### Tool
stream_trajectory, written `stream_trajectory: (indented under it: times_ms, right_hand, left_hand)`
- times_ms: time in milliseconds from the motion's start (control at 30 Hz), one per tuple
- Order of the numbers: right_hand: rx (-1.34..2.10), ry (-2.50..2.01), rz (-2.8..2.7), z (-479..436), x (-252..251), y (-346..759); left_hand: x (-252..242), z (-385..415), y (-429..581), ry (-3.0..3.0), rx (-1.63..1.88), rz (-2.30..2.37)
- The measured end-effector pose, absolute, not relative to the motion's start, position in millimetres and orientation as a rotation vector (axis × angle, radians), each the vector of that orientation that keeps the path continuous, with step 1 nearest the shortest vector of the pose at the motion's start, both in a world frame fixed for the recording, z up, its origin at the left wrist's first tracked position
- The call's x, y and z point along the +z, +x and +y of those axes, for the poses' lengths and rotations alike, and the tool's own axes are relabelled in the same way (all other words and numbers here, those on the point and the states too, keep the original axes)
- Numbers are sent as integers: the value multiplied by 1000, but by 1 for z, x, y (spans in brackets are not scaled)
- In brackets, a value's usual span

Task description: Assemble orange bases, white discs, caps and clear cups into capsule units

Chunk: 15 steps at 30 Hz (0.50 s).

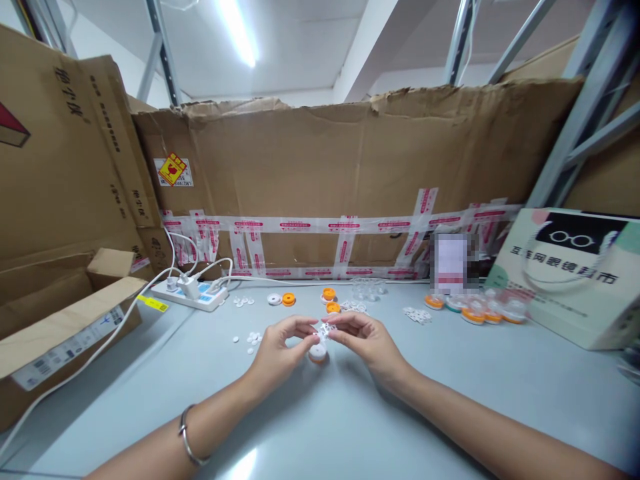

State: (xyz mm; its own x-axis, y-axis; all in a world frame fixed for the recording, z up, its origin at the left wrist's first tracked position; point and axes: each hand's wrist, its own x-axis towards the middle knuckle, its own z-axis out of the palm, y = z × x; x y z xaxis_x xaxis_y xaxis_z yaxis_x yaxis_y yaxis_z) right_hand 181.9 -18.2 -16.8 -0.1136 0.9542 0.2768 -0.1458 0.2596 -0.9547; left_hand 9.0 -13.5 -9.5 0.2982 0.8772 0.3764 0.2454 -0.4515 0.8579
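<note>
Between the fingertips of both hands, above the table, is a small white plastic piece (326, 331) with gaps in its outline; its exact kind is too small to tell. My left hand (287, 343) pinches it from the left, and my right hand (367, 340) from the right. Just beneath them a round white part with an orange base (317, 353) rests on the table. Behind my fingers lie orange round parts (329, 294) and a pile of small white pieces (354, 307). Small white discs (254, 338) are scattered left of my left hand.
A white disc (275, 299) and an orange disc (289, 299) lie farther back. Clear-domed pieces with coloured bases (480, 313) stand at right, near a printed paper bag (575, 280). A power strip (193, 293) with cables and an open cardboard box (65, 333) occupy the left.
</note>
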Motion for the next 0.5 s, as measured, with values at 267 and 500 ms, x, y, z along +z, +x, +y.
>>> stream_trajectory:
  times_ms: [267, 500]
  right_hand:
    - [1059, -849, -1408, -21, -18, 181]
    - [843, -855, -1577, -22, -18, 183]
  left_hand:
    - [-8, -16, 10, 1851, 1244, 998]
    - [-8, -16, 11, 1785, 1228, 980]
